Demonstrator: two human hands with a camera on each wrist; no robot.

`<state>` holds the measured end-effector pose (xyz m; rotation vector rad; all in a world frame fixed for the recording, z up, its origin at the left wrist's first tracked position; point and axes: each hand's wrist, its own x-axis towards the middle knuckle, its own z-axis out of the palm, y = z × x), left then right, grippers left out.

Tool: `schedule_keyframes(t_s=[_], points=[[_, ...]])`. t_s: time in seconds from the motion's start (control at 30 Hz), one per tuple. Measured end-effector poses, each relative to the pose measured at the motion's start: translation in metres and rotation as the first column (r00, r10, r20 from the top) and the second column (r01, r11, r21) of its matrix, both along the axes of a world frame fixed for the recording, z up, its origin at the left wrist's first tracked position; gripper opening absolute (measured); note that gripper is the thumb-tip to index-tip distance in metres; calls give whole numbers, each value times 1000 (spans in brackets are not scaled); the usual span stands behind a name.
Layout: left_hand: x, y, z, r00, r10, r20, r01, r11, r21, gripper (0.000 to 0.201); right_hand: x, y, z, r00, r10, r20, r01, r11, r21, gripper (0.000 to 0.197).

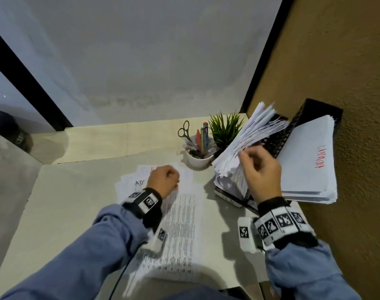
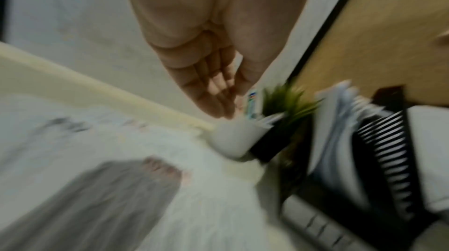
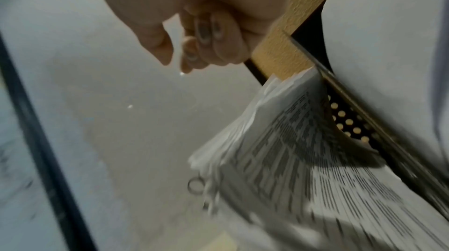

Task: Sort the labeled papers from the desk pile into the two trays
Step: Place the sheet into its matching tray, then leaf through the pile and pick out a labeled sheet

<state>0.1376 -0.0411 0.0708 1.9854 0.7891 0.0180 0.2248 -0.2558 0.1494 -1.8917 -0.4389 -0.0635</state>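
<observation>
A: Nearest lies the desk pile (image 1: pixel 180 224) of printed sheets, left of the trays (image 1: pixel 280 137).
B: Those trays lean on the wall, each stacked with papers (image 1: pixel 306 167).
A: The right hand (image 1: pixel 260 172) sits at the nearer tray, fingers curled, pinching a thin white edge.
B: The left hand (image 1: pixel 163 180), loosely curled, hovers over the pile, holding nothing.

My desk (image 1: pixel 80 191) is a pale, off-white top tucked into a corner. Straight ahead of me there's a messy pile of printed papers (image 1: pixel 180 230) lying flat on it, sheets fanned out a bit. Further back sits a white cup (image 1: pixel 198 160) stuffed with pens and scissors, a small green plant (image 1: pixel 224 128) just beside it. On my right are the black trays (image 1: pixel 277 139), both loaded with paper stacks.
</observation>
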Motion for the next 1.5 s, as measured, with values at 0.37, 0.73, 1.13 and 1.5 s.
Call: schedule_keyframes(t_s=[0.37,0.73,1.13,1.5], points=[[-107,22,-92,806,234,-544,-61,947,317,79,-89,37,-131,769,-5,-640,-285,893,-349,32],[-122,4,-98,922,141,-360,-108,988,112,18,-86,55,-182,749,-230,-621,-218,800,-560,33],[-138,14,-85,894,429,-131,-445,885,-140,52,-75,49,-178,557,-271,-785,73,957,-280,12],[-131,26,-72,813,533,-236,-562,824,-75,9,-85,53,-171,626,-140,-767,60,990,-131,35]])
